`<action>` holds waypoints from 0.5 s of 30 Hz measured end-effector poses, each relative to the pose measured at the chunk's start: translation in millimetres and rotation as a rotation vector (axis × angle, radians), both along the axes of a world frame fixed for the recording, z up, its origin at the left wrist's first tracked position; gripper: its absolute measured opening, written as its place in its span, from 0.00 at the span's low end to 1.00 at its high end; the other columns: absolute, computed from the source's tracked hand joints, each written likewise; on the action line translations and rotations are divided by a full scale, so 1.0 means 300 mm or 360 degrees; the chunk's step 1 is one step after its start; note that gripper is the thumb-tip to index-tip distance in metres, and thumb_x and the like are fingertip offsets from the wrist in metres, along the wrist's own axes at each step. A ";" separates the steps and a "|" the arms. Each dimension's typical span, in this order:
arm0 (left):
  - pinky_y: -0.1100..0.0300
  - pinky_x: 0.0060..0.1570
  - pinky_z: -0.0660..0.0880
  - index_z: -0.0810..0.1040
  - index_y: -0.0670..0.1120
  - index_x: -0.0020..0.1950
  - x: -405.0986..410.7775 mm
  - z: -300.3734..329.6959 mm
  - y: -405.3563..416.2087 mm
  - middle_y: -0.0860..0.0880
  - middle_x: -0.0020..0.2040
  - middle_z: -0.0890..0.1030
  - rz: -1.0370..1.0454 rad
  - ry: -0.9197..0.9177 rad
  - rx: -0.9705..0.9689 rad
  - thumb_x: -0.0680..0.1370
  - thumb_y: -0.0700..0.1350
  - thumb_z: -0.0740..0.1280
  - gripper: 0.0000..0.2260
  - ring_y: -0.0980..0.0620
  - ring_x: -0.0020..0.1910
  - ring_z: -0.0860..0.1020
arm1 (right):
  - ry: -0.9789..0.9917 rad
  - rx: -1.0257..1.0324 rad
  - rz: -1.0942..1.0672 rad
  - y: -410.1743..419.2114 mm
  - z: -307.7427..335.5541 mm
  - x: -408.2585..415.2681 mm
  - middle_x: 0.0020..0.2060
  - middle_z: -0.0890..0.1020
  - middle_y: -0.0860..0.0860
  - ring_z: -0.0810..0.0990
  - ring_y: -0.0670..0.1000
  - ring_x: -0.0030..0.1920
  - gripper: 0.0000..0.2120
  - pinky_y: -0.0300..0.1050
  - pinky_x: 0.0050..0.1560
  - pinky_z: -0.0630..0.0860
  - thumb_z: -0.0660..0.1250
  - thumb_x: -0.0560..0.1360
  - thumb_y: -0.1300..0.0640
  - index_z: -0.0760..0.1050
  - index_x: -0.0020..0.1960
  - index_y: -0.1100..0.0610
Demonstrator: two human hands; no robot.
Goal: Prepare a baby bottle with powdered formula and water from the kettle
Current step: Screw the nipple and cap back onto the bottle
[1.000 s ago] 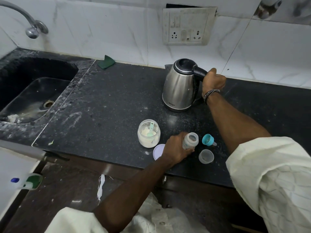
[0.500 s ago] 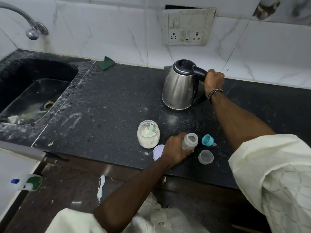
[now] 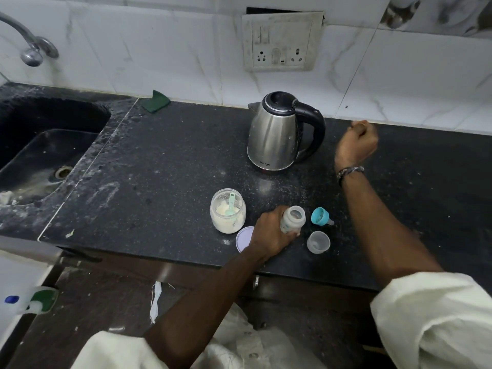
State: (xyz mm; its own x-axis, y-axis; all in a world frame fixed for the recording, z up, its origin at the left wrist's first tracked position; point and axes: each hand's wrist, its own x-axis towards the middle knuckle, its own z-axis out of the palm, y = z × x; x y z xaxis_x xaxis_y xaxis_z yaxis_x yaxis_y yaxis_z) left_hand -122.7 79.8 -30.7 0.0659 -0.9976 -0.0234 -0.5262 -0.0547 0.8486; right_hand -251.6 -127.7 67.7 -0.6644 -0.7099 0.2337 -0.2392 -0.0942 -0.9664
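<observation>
- Left hand grips the open baby bottle at the counter's six o'clock, hiding its lower half.
- Right hand, blurred, fingers curled on nothing, three o'clock of kettle.
- Lid partly hidden.

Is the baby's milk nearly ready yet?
Not yet. Done: the clear glass powder jar stands open, its lilac lid off. In hand: the left hand grips the open clear baby bottle; the right hand is off the steel kettle. Left: I can't tell what's inside the bottle. The teal teat ring and clear cap aren't on.
</observation>
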 end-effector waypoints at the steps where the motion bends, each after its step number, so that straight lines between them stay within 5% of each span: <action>1: 0.48 0.55 0.78 0.78 0.46 0.62 -0.001 0.001 0.000 0.48 0.55 0.85 -0.0002 0.0000 0.0003 0.70 0.50 0.78 0.23 0.48 0.53 0.83 | 0.0008 -0.0017 0.0024 0.019 -0.015 -0.030 0.38 0.84 0.60 0.82 0.56 0.39 0.13 0.43 0.42 0.75 0.59 0.76 0.63 0.82 0.44 0.65; 4: 0.48 0.56 0.78 0.78 0.47 0.63 -0.002 0.000 0.000 0.48 0.56 0.85 -0.0007 -0.0005 -0.0003 0.70 0.49 0.78 0.24 0.49 0.54 0.82 | 0.0076 0.0091 0.0325 0.077 -0.065 -0.123 0.35 0.83 0.57 0.81 0.52 0.35 0.12 0.51 0.42 0.79 0.62 0.79 0.61 0.81 0.42 0.62; 7: 0.48 0.56 0.78 0.78 0.46 0.64 0.000 0.003 0.000 0.48 0.56 0.85 0.0002 -0.0009 -0.0005 0.70 0.49 0.79 0.24 0.49 0.54 0.82 | 0.0301 0.0403 0.0795 0.140 -0.107 -0.202 0.34 0.83 0.52 0.79 0.43 0.31 0.09 0.45 0.39 0.77 0.66 0.78 0.61 0.80 0.39 0.57; 10: 0.48 0.56 0.78 0.78 0.46 0.63 0.000 0.003 0.000 0.48 0.56 0.85 -0.0001 0.0008 -0.0001 0.70 0.49 0.79 0.24 0.48 0.54 0.82 | 0.0539 0.0917 0.1299 0.193 -0.145 -0.257 0.43 0.86 0.52 0.83 0.45 0.41 0.02 0.43 0.45 0.78 0.73 0.74 0.59 0.82 0.43 0.54; 15: 0.48 0.57 0.78 0.78 0.45 0.64 0.000 0.002 0.001 0.48 0.57 0.85 -0.0009 0.0006 0.0002 0.69 0.48 0.79 0.25 0.48 0.55 0.82 | 0.0921 0.1363 0.1690 0.261 -0.208 -0.273 0.47 0.86 0.59 0.82 0.52 0.45 0.19 0.51 0.56 0.78 0.80 0.67 0.56 0.80 0.55 0.62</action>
State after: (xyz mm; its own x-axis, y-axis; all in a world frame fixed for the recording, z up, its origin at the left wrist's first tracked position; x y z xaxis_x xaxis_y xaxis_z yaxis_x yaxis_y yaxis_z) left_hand -122.8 80.0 -30.2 0.0599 -0.9979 -0.0249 -0.5233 -0.0526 0.8505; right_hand -333.6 -49.3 5.2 0.2784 -0.8477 -0.4516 -0.7868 0.0684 -0.6134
